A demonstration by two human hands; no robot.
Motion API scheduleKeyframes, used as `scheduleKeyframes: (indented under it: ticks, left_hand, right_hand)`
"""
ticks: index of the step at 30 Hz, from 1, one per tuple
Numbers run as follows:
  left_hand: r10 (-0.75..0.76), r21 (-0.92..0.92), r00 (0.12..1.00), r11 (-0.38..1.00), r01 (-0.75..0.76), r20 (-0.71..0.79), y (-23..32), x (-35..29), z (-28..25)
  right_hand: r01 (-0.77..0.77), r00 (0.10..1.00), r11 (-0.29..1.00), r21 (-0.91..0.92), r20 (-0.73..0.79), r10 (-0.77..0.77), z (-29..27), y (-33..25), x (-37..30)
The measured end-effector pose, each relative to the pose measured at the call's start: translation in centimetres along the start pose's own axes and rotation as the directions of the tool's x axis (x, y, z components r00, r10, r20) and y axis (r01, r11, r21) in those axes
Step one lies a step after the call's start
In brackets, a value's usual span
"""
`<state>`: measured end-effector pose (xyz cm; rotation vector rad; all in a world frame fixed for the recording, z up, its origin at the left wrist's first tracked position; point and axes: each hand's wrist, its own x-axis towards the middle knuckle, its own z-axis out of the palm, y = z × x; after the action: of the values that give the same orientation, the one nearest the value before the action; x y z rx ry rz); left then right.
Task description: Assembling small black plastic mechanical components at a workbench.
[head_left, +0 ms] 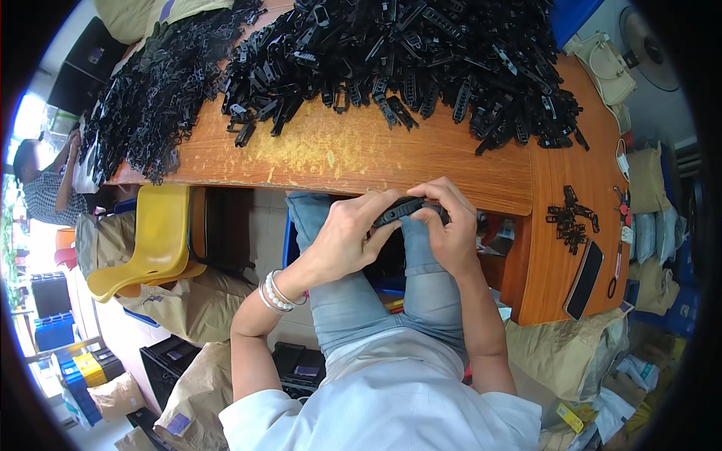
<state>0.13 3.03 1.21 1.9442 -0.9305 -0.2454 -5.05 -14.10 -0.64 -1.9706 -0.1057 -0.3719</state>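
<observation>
Black plastic part [398, 213] sits between the left hand [347, 229] and right hand [451, 231], seemingly pinched by both.

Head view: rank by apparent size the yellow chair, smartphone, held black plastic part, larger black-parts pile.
1. Larger black-parts pile
2. Yellow chair
3. Smartphone and held black plastic part: unsure, as the part is partly hidden.

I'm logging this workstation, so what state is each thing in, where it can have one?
Left hand: closed on the black plastic part.
Right hand: closed on it too.
Black plastic part: held up between both hands, off the wooden desk.
Large heap of black parts: loose, piled.
Small black cluster: lying apart from the heap.
Smartphone: lying flat, dark-faced.
Yellow chair: unoccupied.
Fan: running or not, cannot tell.
</observation>
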Motion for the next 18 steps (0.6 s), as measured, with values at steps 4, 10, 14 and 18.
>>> scheduleKeyframes:
  ticks: [4, 10, 14, 18]
  left_hand:
    - [0.088, -0.004, 0.995, 0.996, -0.088, -0.056, -0.8, 0.1, 0.1]
    - [-0.044, -0.248, 0.983, 0.965, 0.088, 0.176, -2.7, 1.7, -1.1]
    - [-0.035, 0.077, 0.942, 0.995, 0.064, -0.334, -7.1, 6.8, -2.7]
    - [0.077, 0.471, 0.880, 0.864, 0.175, -0.469, -11.3, 9.8, -3.0]
  right_hand:
    - [0.018, 1.000, 0.998, 0.060, 0.010, -0.018, -0.1, 0.0, 0.2]
    - [-0.151, 0.985, 0.971, 0.186, 0.107, 0.133, -0.3, 0.1, -0.3]
    - [-0.169, 0.972, 0.983, 0.075, 0.176, 0.153, 0.2, 0.3, -1.4]
    - [-0.207, 0.968, 0.967, 0.149, 0.174, 0.180, -0.5, 0.6, -2.5]
